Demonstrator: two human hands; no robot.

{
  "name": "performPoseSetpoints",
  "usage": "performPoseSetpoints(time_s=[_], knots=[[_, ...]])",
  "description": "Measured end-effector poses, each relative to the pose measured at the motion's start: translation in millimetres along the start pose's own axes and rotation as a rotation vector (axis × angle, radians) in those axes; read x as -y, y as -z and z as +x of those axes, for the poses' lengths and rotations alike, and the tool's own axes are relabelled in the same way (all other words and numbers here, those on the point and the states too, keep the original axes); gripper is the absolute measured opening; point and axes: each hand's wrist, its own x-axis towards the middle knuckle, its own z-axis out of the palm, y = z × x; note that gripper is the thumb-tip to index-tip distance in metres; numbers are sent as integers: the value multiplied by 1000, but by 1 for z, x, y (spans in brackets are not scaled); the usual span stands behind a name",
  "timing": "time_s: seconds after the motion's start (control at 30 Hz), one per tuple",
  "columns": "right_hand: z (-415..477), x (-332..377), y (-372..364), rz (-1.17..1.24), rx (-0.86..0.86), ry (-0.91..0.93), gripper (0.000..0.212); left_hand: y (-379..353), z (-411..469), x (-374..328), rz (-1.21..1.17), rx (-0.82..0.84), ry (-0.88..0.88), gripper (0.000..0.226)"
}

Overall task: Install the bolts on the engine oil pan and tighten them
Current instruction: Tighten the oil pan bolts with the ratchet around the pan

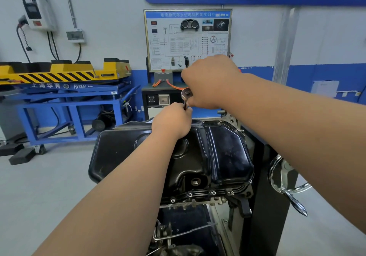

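Reaching over the oil pan (227,152), the right grip (208,81) clasps a ratchet (186,93) (only its head shows); the left grip (172,121) pinches its shaft; bolts (213,192) line the near flange.

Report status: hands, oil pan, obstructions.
Right hand grips ratchet, left hand holds it below the head. Oil pan in place, near-edge bolts in. No obstruction seen.
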Motion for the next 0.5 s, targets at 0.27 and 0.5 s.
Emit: performPoseSetpoints(time_s=[0.27,0.5], knots=[[1,-6,-3,-31,-10,128,12,-1,-3,-1,-60,-100,-90,26],[-5,-33,6,63,-39,7,28,4,2,-22,-198,-108,-220,22]])
